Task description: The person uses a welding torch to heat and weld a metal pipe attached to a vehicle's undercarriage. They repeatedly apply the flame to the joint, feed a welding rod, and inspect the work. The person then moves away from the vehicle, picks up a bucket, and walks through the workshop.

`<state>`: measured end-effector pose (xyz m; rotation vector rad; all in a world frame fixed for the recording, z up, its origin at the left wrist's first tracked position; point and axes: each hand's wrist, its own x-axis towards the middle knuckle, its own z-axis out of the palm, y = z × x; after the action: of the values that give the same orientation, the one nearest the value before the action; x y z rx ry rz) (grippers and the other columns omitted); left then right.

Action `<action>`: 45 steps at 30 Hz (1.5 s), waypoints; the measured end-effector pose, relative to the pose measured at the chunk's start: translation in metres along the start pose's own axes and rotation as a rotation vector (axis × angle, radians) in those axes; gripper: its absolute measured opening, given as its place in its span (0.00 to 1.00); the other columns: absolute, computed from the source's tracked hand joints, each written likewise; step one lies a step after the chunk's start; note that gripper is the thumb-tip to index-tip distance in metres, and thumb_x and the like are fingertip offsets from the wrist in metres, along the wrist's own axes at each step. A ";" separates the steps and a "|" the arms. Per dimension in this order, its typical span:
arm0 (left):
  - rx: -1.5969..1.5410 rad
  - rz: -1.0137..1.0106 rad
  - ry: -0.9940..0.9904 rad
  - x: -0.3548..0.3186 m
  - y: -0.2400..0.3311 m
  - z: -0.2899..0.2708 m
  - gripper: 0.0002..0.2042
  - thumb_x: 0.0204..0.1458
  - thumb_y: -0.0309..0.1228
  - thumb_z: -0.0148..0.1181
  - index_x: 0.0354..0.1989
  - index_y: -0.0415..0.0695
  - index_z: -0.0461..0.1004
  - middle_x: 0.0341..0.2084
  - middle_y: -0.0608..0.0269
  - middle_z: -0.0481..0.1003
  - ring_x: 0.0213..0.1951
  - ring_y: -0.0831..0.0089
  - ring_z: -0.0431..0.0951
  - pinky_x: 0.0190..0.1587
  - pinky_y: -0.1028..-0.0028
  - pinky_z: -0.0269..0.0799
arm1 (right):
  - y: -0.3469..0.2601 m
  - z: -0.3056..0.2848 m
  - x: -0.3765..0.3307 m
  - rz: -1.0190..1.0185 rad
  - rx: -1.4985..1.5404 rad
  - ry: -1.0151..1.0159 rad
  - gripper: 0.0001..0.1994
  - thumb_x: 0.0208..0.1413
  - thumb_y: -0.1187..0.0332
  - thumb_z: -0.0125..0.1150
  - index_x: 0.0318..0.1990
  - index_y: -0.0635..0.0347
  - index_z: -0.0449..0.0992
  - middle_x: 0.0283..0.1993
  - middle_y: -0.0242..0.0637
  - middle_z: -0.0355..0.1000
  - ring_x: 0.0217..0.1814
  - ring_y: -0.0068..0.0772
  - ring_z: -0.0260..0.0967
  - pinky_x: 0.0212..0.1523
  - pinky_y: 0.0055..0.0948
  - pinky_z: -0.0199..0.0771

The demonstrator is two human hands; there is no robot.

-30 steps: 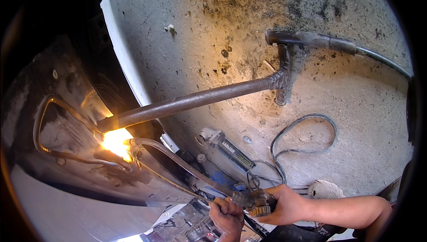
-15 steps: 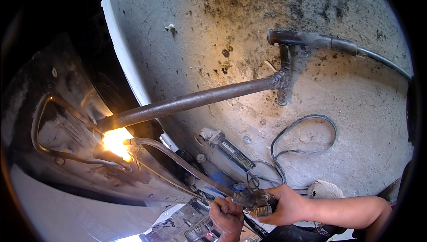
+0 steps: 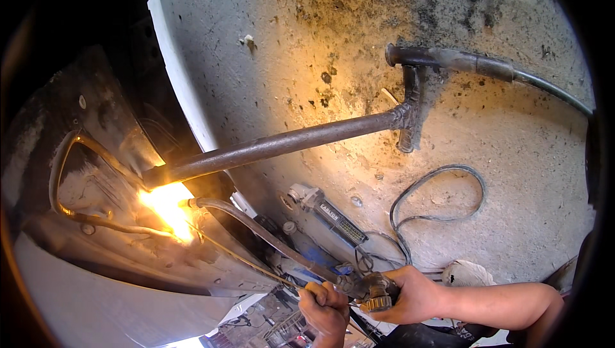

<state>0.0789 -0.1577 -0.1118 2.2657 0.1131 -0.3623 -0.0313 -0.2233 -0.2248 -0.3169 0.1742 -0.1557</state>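
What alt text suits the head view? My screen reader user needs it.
A bright flame burns at a torch tip against dark metal; the right hand grips the torch handle, the left hand a thin rod. A T-shaped steel bar lies across the concrete floor.

Floor [image 3: 500, 156]: rough, matt concrete, stained dark toward 12 o'clock. Pipe [image 3: 275, 146]: dull brown metal, matt, with a coarse welded joint at its 2 o'clock end. Panel [image 3: 96, 175] at 9 o'clock: sooty dark metal, scuffed, shining only beside the flame [image 3: 168, 206]. Torch [image 3: 365, 287] at 6 o'clock: smooth bent metal tube with a brass-coloured ribbed knob. Cable [image 3: 442, 194]: smooth black rubber-like sheath. Rag [image 3: 466, 274]: pale, crumpled cloth.
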 end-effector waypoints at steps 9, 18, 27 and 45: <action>0.062 0.051 -0.015 0.002 0.001 -0.004 0.21 0.61 0.47 0.35 0.18 0.49 0.52 0.09 0.69 0.50 0.10 0.80 0.42 0.12 0.78 0.40 | 0.007 0.002 0.002 -0.037 -0.003 -0.022 0.15 0.44 0.69 0.65 0.42 0.58 0.76 0.21 0.35 0.72 0.22 0.16 0.65 0.26 0.24 0.68; 0.075 0.039 0.004 0.000 0.004 0.001 0.21 0.62 0.46 0.34 0.17 0.49 0.52 0.09 0.69 0.50 0.11 0.80 0.43 0.12 0.78 0.41 | 0.008 0.002 0.002 -0.067 -0.004 0.007 0.15 0.44 0.69 0.65 0.42 0.59 0.76 0.20 0.35 0.72 0.21 0.16 0.65 0.25 0.23 0.68; 0.061 0.033 0.020 0.001 0.007 0.003 0.20 0.61 0.44 0.34 0.18 0.49 0.52 0.09 0.68 0.50 0.11 0.80 0.43 0.13 0.78 0.41 | 0.005 0.004 0.001 -0.045 0.027 0.001 0.15 0.45 0.69 0.65 0.42 0.59 0.76 0.20 0.33 0.72 0.19 0.15 0.64 0.23 0.22 0.67; 0.104 0.074 0.005 0.002 0.010 0.008 0.21 0.62 0.46 0.34 0.19 0.48 0.52 0.09 0.69 0.49 0.11 0.80 0.42 0.12 0.78 0.40 | 0.010 0.005 0.004 -0.057 -0.016 0.012 0.15 0.43 0.67 0.67 0.41 0.60 0.76 0.19 0.35 0.72 0.17 0.19 0.66 0.22 0.23 0.68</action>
<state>0.0806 -0.1704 -0.1098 2.3664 0.0128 -0.3294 -0.0248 -0.2129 -0.2242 -0.3375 0.1787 -0.2130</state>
